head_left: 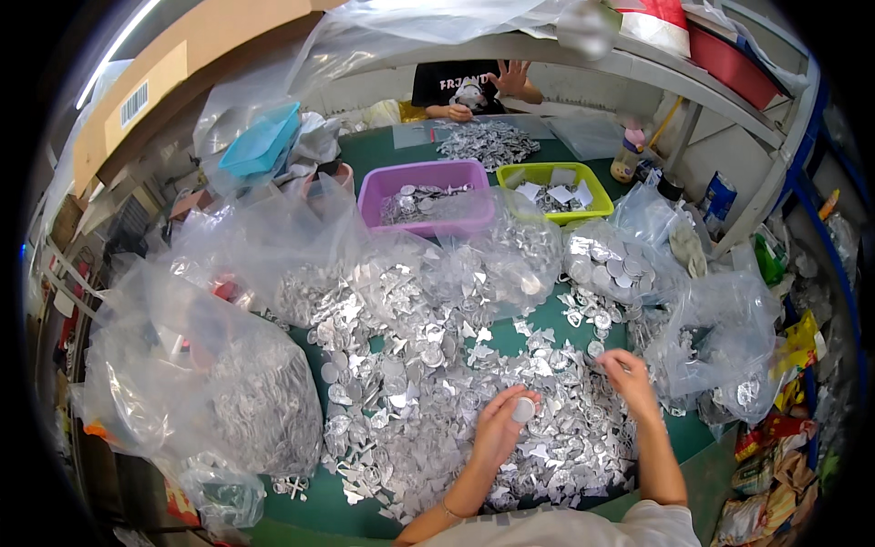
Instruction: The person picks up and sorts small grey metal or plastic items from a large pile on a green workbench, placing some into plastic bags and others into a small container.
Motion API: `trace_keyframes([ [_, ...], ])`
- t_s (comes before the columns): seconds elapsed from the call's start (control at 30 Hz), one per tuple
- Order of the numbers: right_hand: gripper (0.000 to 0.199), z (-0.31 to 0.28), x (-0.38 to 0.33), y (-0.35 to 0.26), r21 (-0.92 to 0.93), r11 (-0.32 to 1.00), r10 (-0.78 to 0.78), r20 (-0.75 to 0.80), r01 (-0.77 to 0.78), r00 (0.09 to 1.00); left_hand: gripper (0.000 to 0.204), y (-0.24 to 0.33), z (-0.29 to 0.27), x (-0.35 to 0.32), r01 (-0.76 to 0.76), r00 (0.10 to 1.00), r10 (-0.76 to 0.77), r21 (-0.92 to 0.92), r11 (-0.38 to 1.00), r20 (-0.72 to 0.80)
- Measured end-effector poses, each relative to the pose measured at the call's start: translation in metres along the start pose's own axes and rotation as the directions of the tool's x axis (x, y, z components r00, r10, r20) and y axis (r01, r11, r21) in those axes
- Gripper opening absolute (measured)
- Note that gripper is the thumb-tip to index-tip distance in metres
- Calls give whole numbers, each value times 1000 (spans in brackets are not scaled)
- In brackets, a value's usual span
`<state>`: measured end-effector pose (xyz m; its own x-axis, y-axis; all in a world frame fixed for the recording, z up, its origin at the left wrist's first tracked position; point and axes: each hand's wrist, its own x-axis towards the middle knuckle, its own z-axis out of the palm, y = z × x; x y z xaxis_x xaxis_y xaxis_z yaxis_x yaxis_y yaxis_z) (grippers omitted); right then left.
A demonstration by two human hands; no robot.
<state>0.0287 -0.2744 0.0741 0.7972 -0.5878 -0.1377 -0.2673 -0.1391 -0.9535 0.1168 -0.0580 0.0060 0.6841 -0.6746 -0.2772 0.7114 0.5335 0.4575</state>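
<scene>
My left hand point(498, 427) is closed on a round silver metal disc point(523, 409), its flat face turned up between thumb and fingers. To the right, my right hand point(627, 376) has its fingers pinched together. Another small disc point(595, 348) shows at those fingertips; whether it is gripped or lies just beyond them, I cannot tell. Beneath both hands spreads a wide pile of silver metal pieces point(428, 438), flat shapes and discs mixed, on the green tabletop point(556, 317).
Clear plastic bags of metal pieces crowd the left point(260, 401) and the right point(720, 337). Farther back stand a purple bin point(424, 171) and a lime-green bin point(597, 210). Across the table a person point(465, 87) sits by another pile point(488, 144), one hand raised. A shelf beam point(674, 68) crosses above.
</scene>
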Motion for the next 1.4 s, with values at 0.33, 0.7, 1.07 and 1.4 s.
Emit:
trace_keyframes([
  [0.33,32,-207,-272,101,5,488,834,-300,-873,464,24,-4,-1,-2,39,999,-38,-79,996,16],
  [0.7,26,-173,-226,144,-361,352,901,-118,-863,417,23,-7,-9,0,-1,999,7,-99,995,53],
  [1.07,12,50,-65,-6,-7,1000,5,-4,-5,1000,29,-10,-11,4,-5,998,14,-132,991,66],
  [1.4,28,122,-45,8,73,997,-6,46,2,999,30,-9,-9,-4,28,998,-16,-186,982,64],
])
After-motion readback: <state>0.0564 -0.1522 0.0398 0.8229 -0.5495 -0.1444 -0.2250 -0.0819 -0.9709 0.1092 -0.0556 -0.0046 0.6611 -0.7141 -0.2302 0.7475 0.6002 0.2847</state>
